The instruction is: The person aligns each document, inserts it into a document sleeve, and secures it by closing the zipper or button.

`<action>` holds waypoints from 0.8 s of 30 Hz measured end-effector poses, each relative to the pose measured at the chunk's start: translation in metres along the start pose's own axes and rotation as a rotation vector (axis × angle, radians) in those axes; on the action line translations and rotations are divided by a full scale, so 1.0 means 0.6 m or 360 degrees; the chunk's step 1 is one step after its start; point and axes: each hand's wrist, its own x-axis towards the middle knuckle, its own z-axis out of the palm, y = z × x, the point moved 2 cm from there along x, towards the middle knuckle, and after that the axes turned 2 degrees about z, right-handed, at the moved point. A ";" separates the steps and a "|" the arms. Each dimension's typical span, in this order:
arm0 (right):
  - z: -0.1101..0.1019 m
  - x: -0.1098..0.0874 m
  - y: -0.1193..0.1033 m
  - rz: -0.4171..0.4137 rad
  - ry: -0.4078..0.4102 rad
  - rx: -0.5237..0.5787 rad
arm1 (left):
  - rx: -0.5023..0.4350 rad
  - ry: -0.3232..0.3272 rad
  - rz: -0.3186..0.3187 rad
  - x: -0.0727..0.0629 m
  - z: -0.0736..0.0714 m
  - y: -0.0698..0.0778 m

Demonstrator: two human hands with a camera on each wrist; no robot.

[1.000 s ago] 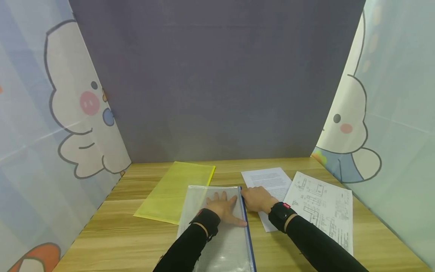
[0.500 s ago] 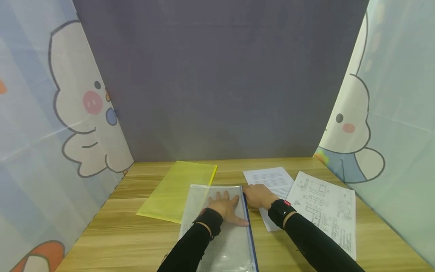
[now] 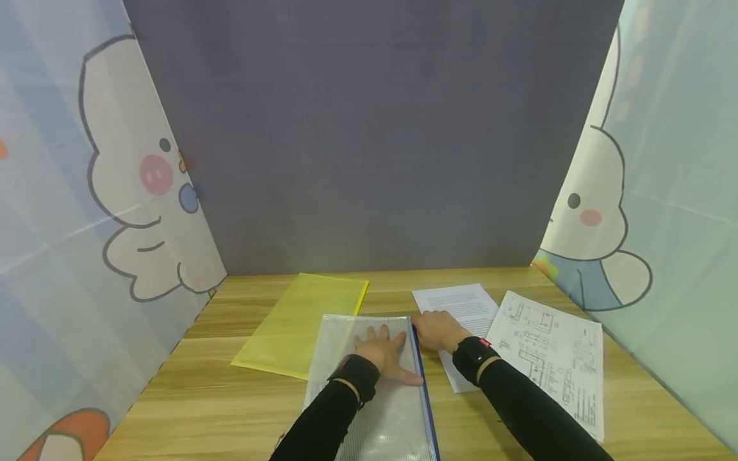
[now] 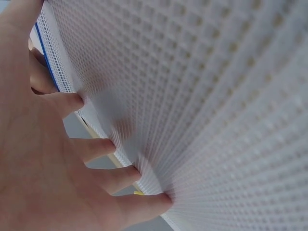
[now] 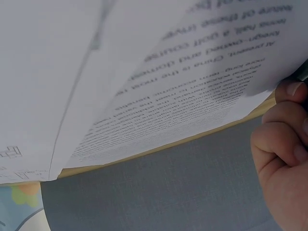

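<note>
A clear mesh zip pouch (image 3: 380,429) lies flat on the table, its blue zipper (image 3: 428,419) running along the right side. My left hand (image 3: 384,358) presses on the pouch with fingers spread, the thumb reaching the zipper. In the left wrist view, its fingertips touch the ribbed mesh (image 4: 216,120). At the far right corner of the pouch, my right hand (image 3: 439,331) has its fingers curled and pinches the zipper's end. The pull itself is hidden by the fingers. Only part of the right hand (image 5: 284,144) shows at the edge of the right wrist view.
Left of the pouch lies a yellow translucent folder (image 3: 294,326), partly under its corner. A printed text sheet (image 3: 455,301) is beneath the right forearm. Beside it lie papers with line drawings (image 3: 550,358). A grey panel (image 3: 369,141) stands behind the wooden table (image 3: 202,397).
The head view has shifted slightly, so everything sits a little further right than a second ago. Both hands keep their places on the pouch and zipper.
</note>
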 end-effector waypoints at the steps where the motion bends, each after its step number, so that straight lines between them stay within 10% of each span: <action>1: 0.000 0.001 0.000 0.0001 0.0000 -0.0007 | 0.0001 -0.0002 -0.0001 0.000 0.000 0.000; 24: 0.004 0.017 0.003 0.0057 -0.0002 -0.0017 | -0.0002 -0.0010 -0.0023 -0.002 -0.001 0.001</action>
